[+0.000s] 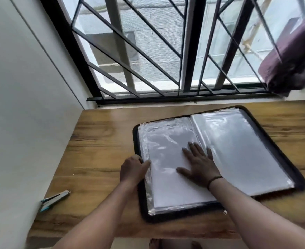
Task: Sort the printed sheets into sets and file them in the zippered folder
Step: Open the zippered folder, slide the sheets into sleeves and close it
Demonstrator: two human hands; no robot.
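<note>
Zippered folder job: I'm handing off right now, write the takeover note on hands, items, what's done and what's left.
Left hand: grips the outer edge of the left page's plastic sleeve.
Right hand: flat, fingers spread, pressing on that sleeve near the spine.
Zippered folder: lies open on the wooden table; white sheets show inside the sleeves.
Stapler: at the table's left edge, untouched.
Done: sheets appear filed on this spread.
Left: no loose sheets in view; probably smooth the sleeve, then close and zip.
</note>
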